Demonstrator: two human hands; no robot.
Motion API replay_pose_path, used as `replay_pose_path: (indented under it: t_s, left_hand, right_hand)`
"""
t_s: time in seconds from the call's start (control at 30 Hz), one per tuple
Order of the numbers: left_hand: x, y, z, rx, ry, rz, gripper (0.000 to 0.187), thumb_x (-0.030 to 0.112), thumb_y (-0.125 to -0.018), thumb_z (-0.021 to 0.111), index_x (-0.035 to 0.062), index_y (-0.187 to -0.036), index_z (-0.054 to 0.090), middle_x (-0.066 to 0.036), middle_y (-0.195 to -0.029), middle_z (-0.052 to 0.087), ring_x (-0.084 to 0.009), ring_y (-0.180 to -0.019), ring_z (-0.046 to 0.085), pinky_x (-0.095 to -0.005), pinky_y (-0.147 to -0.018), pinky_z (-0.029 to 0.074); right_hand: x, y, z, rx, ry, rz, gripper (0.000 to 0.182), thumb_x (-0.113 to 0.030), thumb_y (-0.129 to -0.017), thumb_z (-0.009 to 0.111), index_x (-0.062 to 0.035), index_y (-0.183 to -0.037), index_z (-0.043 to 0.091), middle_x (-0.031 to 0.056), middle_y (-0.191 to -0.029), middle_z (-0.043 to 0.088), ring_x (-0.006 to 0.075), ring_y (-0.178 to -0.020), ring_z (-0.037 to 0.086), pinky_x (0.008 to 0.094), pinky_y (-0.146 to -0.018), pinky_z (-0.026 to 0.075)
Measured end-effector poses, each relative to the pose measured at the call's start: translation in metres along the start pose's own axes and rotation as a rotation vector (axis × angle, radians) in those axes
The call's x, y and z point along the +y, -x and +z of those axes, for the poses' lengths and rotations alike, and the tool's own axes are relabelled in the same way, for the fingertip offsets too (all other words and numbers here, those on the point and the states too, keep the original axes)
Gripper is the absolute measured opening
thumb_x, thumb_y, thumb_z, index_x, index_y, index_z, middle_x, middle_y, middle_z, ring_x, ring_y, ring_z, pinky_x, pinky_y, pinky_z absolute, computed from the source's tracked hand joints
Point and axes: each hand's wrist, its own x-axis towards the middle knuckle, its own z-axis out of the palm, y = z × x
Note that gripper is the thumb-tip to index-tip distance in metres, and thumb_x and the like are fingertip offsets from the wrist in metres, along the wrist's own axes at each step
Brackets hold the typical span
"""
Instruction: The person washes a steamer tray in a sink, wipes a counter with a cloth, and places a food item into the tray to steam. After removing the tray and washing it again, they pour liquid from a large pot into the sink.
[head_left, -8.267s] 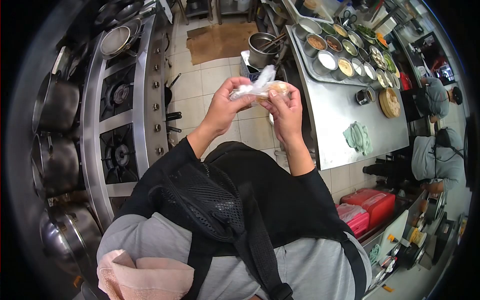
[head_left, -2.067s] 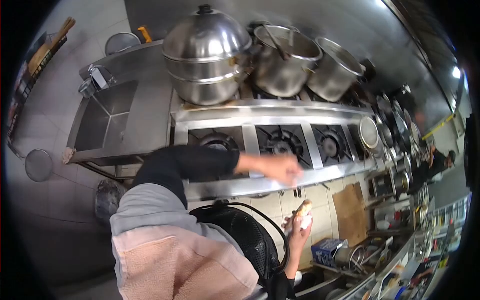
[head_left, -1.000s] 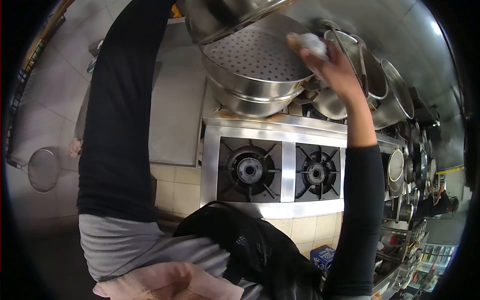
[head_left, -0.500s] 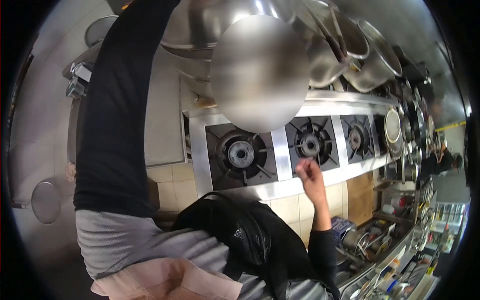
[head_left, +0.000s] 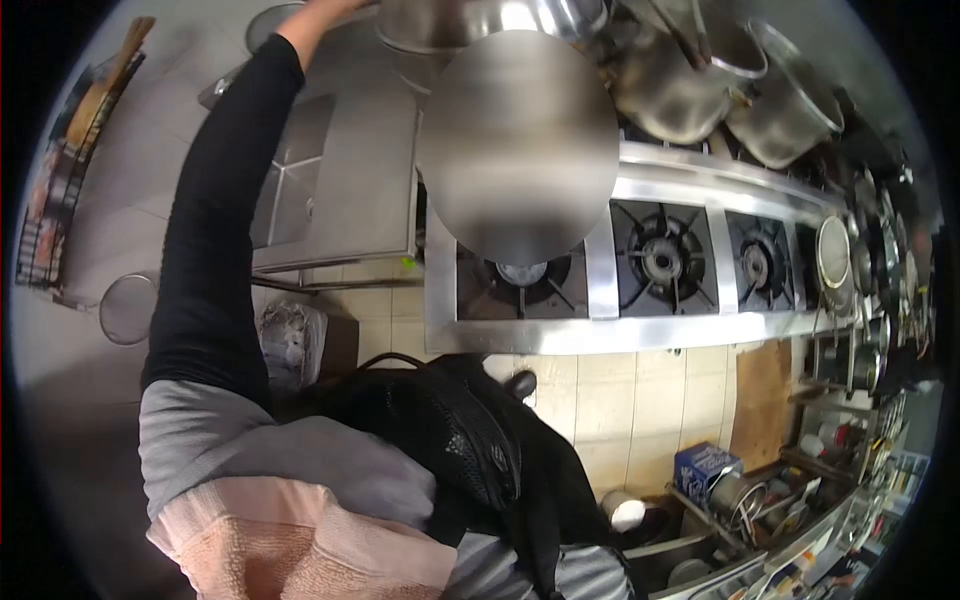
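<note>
My left arm, in a black sleeve, stretches up the left side. At the top edge, the visible part of my left hand (head_left: 328, 14) is beside a large steel pot (head_left: 440, 28); its fingers are cut off or hidden, so any grip cannot be made out. My right hand is out of view. Below the pots runs a steel stove (head_left: 640, 336) with black burners, the middle one (head_left: 661, 260) and right one (head_left: 757, 264) bare. A grey blurred oval covers part of the stove and pots.
Two tall pots (head_left: 675, 95) (head_left: 785, 110) stand at the back right. Left of the stove are a steel counter (head_left: 365, 190) and a lined bin (head_left: 292, 345). A blue box (head_left: 705, 463) and crowded shelves lie lower right. A wire rack (head_left: 60, 195) hangs far left.
The view has shifted, showing more of the counter, bin and floor. My left hand has come into sight at the top edge. My right hand, earlier in front of the burners, has left the view.
</note>
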Motion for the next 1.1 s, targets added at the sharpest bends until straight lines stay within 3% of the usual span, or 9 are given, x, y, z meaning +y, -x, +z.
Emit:
replay_pose_path:
  t_s: [0.17,0.27,0.47,0.7,0.83,0.93,1.0,1.03,1.1]
  left_hand:
    - [-0.044,-0.014,-0.029,0.073,0.067,0.015,0.027,0.027,-0.088,0.071,0.0022,-0.098,0.074,-0.010,-0.095,0.074,-0.0189,-0.086,0.067,-0.0328,-0.081,0.051]
    - [-0.067,-0.035,-0.033,0.069,0.126,-0.052,0.025,0.025,-0.087,0.071,0.0015,-0.094,0.074,-0.011,-0.093,0.075,-0.0191,-0.087,0.068,-0.0332,-0.081,0.051]
    - [-0.123,-0.087,-0.018,0.085,0.120,0.193,0.023,0.025,-0.085,0.071,0.0036,-0.091,0.075,-0.010,-0.090,0.075,-0.0209,-0.085,0.069,-0.0339,-0.080,0.052]
    - [-0.212,-0.107,-0.001,0.153,0.667,-0.066,0.032,0.027,-0.086,0.071,0.0067,-0.110,0.073,-0.007,-0.102,0.071,-0.0224,-0.097,0.063,-0.0335,-0.087,0.049]
    - [-0.274,-0.088,0.008,0.188,0.878,-0.180,0.028,0.026,-0.090,0.070,0.0079,-0.111,0.075,0.002,-0.100,0.068,-0.0100,-0.093,0.056,-0.0256,-0.086,0.045]
    - [-0.301,-0.059,0.007,0.186,0.880,-0.218,0.029,0.026,-0.091,0.069,0.0063,-0.112,0.074,0.001,-0.100,0.069,-0.0100,-0.092,0.058,-0.0252,-0.085,0.045]
    - [-0.326,-0.041,-0.002,0.181,0.886,-0.242,0.028,0.026,-0.092,0.068,0.0061,-0.111,0.074,0.001,-0.098,0.070,-0.0093,-0.090,0.059,-0.0248,-0.083,0.046]
    - [-0.335,-0.029,-0.007,0.164,0.863,-0.273,0.028,0.026,-0.092,0.068,0.0056,-0.110,0.074,0.000,-0.098,0.069,-0.0094,-0.091,0.059,-0.0241,-0.083,0.045]
    - [-0.358,-0.007,-0.014,0.131,0.875,-0.353,0.028,0.026,-0.092,0.068,0.0051,-0.109,0.074,0.001,-0.095,0.068,-0.0081,-0.089,0.057,-0.0220,-0.080,0.043]
  right_hand:
    - [0.005,-0.002,-0.031,0.293,-0.358,0.457,0.031,-0.028,-0.089,0.062,0.0026,-0.088,0.070,0.0160,-0.078,0.071,0.0298,-0.074,0.068,0.0456,-0.066,0.052]
    - [-0.087,-0.048,-0.144,0.837,-0.340,0.190,0.027,-0.019,-0.089,0.061,0.0080,-0.090,0.065,0.0204,-0.082,0.067,0.0245,-0.076,0.061,0.0420,-0.070,0.049]
    - [-0.607,-0.018,-0.382,0.829,-0.288,-0.704,0.021,-0.015,-0.094,0.067,0.0011,-0.082,0.060,-0.0003,-0.067,0.052,0.0090,-0.063,0.042,0.0262,-0.058,0.038]
    - [-1.027,-0.102,-0.467,0.977,0.461,-1.194,0.038,-0.039,-0.090,0.062,-0.0022,-0.092,0.071,0.0186,-0.083,0.069,0.0359,-0.073,0.066,0.0452,-0.067,0.049]
    - [-1.117,-0.183,-0.491,0.954,0.730,-0.698,0.052,-0.044,-0.092,0.063,-0.0013,-0.121,0.066,0.0228,-0.112,0.068,0.0358,-0.100,0.065,0.0404,-0.092,0.049]
    - [-1.120,-0.209,-0.505,0.802,1.557,-0.771,0.028,-0.025,-0.096,0.055,-0.0407,-0.117,0.066,0.0107,-0.097,0.071,0.0330,-0.086,0.068,0.0428,-0.068,0.053]
    - [-1.119,-0.184,-0.515,0.786,1.409,-0.745,0.026,-0.026,-0.093,0.058,-0.0311,-0.117,0.068,0.0121,-0.094,0.072,0.0339,-0.077,0.068,0.0417,-0.067,0.054]
    - [-1.117,-0.156,-0.517,0.901,0.457,-0.477,0.024,-0.024,-0.092,0.061,-0.0127,-0.111,0.070,0.0144,-0.084,0.070,0.0305,-0.069,0.066,0.0383,-0.065,0.053]
    - [-1.100,-0.096,-0.545,1.039,0.461,-0.605,0.026,-0.027,-0.092,0.060,-0.0115,-0.111,0.070,0.0140,-0.085,0.070,0.0297,-0.071,0.066,0.0387,-0.066,0.052]
